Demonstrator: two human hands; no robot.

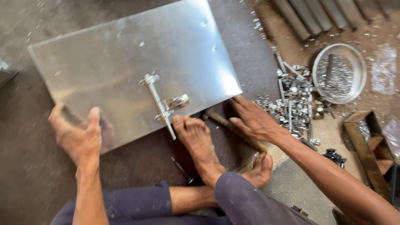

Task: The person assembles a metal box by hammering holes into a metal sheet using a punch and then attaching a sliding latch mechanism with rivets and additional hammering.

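Left hand lies open on the aluminium sheet's near edge, while the right hand, fingers spread, reaches the wooden-handled tool just beside its corner.

**Packaging at the right edge only**

Crumpled clear plastic bag lies on the dirt floor at far right, just beside the round metal bowl. Another bit of clear plastic wrap at the right edge, lower down, blurred. Open brown cardboard box beside it, tilted, flaps out. No labels, signs or screens visible.
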